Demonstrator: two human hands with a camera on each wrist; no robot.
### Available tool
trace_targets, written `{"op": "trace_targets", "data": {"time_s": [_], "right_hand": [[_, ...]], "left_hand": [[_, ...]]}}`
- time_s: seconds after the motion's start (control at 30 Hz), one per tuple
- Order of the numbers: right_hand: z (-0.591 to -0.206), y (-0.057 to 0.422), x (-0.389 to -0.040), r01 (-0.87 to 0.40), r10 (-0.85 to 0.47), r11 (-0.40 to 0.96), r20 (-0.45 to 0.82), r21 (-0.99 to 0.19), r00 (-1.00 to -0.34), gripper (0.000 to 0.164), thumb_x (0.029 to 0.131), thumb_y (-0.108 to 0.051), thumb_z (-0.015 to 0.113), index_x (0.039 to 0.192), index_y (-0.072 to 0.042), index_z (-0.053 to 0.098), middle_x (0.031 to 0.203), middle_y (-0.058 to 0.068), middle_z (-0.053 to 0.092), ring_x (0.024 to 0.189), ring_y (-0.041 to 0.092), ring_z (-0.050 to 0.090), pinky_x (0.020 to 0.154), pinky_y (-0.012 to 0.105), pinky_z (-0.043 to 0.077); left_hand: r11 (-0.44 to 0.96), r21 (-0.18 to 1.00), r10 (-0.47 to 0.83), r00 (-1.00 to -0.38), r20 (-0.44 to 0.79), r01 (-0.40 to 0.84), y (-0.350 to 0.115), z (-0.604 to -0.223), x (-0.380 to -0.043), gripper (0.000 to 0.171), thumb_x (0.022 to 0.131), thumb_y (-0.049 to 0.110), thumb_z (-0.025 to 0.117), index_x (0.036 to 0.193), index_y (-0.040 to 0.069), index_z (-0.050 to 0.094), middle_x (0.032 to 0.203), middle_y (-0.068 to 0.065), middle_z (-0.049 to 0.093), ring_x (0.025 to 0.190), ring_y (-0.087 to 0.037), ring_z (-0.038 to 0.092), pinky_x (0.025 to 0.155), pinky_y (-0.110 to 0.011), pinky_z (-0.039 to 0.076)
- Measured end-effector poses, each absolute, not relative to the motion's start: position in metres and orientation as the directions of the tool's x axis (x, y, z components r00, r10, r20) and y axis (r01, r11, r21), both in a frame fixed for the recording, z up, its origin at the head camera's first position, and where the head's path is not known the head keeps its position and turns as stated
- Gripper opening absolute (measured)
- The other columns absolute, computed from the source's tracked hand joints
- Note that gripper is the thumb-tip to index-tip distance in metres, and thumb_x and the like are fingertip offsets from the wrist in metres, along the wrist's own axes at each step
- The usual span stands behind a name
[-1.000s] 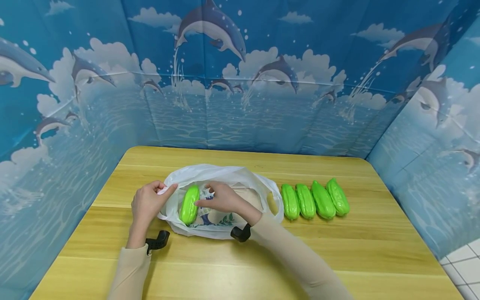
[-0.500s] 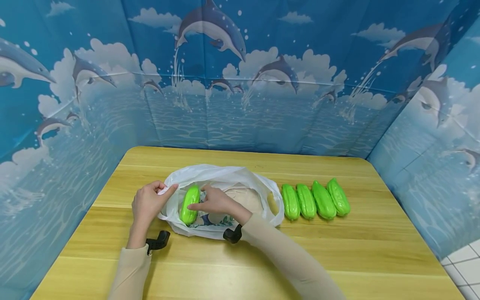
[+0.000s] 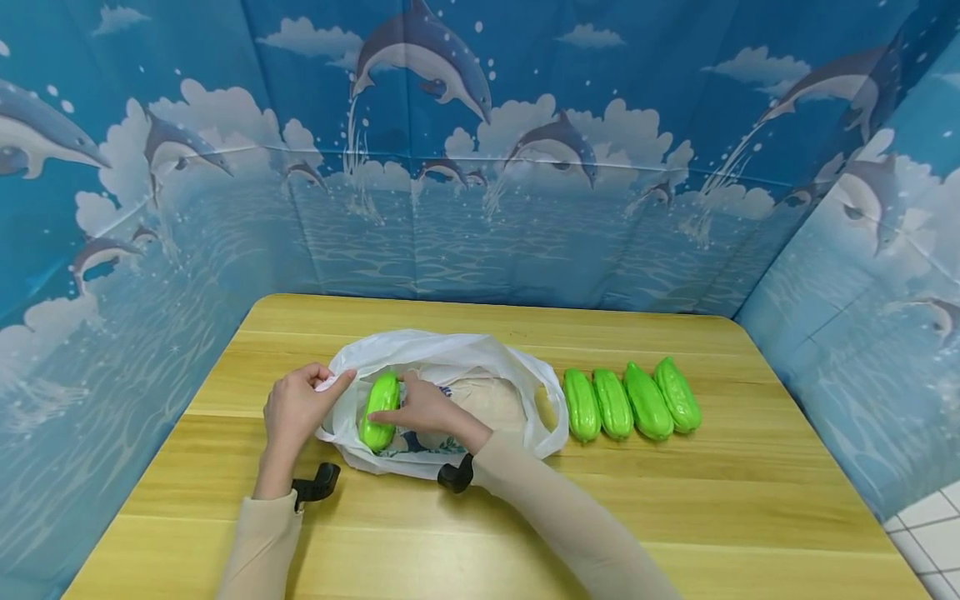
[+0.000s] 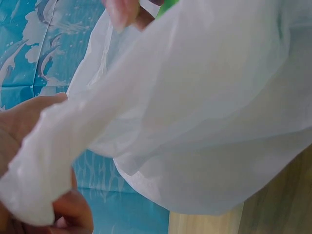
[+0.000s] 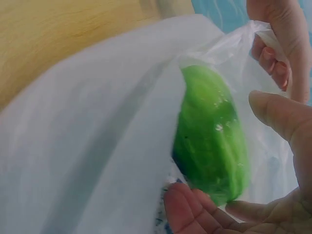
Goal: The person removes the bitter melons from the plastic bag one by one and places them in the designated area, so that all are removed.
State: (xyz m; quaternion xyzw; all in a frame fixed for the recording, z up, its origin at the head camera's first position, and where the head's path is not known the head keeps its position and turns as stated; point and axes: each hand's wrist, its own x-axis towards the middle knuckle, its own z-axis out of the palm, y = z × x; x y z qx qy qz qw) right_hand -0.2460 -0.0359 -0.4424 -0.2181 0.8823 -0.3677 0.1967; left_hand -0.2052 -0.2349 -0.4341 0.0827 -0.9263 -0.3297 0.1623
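Note:
A white plastic bag [image 3: 450, 346] lies with its mouth spread wide on the wooden table. My left hand [image 3: 294, 408] pinches the bag's left rim between thumb and fingers. Inside, at the left end, is a shiny green, ribbed vegetable like a cucumber or gourd [image 3: 386, 392]. My right hand [image 3: 429, 410] reaches into the bag over it. In the right wrist view, the green vegetable [image 5: 209, 126] sits between the spread thumb [image 5: 273, 109] and the fingers [image 5: 187, 209]; the thumb stands apart from it, and the fingers are at its lower end.
Several similar green vegetables [image 3: 615, 404] lie in a row on the table [image 3: 450, 542], right of the bag's handle loop. A beige, printed thing [image 3: 487, 396] fills the bag's right part. A dolphin-print curtain [image 3: 480, 233] hangs behind the table.
My right hand has moved left, its thumb passing from the green vegetable's right edge across its top. The left hand and the bag have stayed nearly still.

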Motion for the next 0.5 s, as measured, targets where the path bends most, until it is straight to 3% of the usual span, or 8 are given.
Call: {"op": "trace_targets", "data": {"time_s": [0.17, 0.5], "right_hand": [[-0.449, -0.038, -0.245, -0.207, -0.509, 0.636, -0.202, -0.743, -0.837, 0.095, 0.08, -0.053, 0.07, 0.145, 0.001, 0.026, 0.125, 0.016, 0.052, 0.111, 0.027, 0.054, 0.085, 0.038, 0.047], [-0.455, -0.045, -0.244, -0.139, -0.452, 0.648, -0.231, -0.749, -0.862, 0.101, 0.079, -0.056, 0.07, 0.146, 0.001, 0.021, 0.122, 0.018, 0.053, 0.108, 0.028, 0.055, 0.083, 0.039, 0.047]], "left_hand": [[0.771, 0.636, -0.259, -0.933, 0.248, -0.045, -0.235, -0.434, -0.205, 0.047, 0.081, 0.06, 0.064, 0.076, 0.013, 0.062, 0.057, 0.0, 0.048, 0.053, -0.019, 0.046, 0.047, -0.032, 0.032], [0.772, 0.634, -0.258, -0.934, 0.248, -0.045, -0.235, -0.433, -0.205, 0.048, 0.082, 0.059, 0.064, 0.076, 0.012, 0.063, 0.059, 0.0, 0.049, 0.055, -0.019, 0.047, 0.049, -0.032, 0.033]]}}
